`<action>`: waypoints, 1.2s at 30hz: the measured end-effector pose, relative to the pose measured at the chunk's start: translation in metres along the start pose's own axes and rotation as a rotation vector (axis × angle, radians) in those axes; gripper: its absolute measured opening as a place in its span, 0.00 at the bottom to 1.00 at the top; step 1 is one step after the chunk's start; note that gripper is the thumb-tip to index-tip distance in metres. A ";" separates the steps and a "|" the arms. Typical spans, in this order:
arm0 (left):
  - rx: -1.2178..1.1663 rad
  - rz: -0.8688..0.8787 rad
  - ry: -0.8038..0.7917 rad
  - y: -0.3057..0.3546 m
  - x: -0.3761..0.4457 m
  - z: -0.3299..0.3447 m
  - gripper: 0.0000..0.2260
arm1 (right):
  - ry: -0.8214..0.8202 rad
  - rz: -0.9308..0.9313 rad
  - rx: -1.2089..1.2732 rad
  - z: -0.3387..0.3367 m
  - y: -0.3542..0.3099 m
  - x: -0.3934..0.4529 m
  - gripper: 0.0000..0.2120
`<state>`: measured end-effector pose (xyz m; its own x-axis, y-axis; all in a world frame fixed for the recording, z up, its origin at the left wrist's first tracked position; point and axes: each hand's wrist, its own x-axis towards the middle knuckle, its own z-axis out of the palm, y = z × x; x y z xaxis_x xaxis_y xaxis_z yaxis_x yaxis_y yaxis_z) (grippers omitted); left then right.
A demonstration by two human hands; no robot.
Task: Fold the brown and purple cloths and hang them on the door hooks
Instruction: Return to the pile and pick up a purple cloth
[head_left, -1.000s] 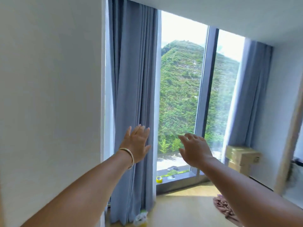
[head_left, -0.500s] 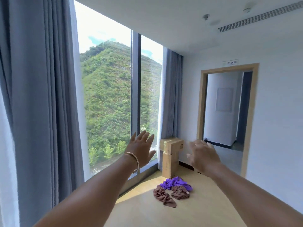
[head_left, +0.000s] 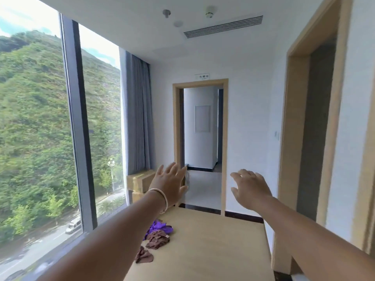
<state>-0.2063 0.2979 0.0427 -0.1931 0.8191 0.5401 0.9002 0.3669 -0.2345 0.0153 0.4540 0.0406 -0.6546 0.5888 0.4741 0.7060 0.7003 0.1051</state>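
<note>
— Where are the cloths lying?

— On the pale wooden floor (head_left: 213, 250), near the big window (head_left: 40, 128). The purple cloth (head_left: 160, 228) is a crumpled heap; a brown cloth (head_left: 157, 239) sits bunched against it, touching, on the side away from the window. A second brown scrap (head_left: 144, 257), ruffled, lies just apart from those.

— And the hands?

— Both raised above the floor, holding nothing. The left hand (head_left: 171, 183), a thin metal bangle (head_left: 160, 199) on its wrist, has fingers straight and slightly spread. The right hand (head_left: 251, 186) has fingers loosely curved and spread.

— Anything else by the window?

— A grey pleated curtain (head_left: 138, 126), with cardboard boxes (head_left: 140, 183) below it.
</note>
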 end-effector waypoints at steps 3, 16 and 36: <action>-0.018 0.051 0.001 0.025 0.026 0.019 0.29 | -0.016 0.059 -0.023 0.010 0.036 0.000 0.22; -0.130 0.200 0.040 0.056 0.146 0.104 0.28 | -0.086 0.194 -0.105 0.069 0.092 0.056 0.24; -0.171 0.196 0.032 -0.041 0.310 0.240 0.27 | -0.135 0.296 -0.114 0.159 0.093 0.245 0.24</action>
<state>-0.3968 0.6428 0.0258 0.0012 0.8520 0.5235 0.9727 0.1204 -0.1982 -0.1224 0.7271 0.0275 -0.4415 0.8130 0.3796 0.8913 0.4461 0.0810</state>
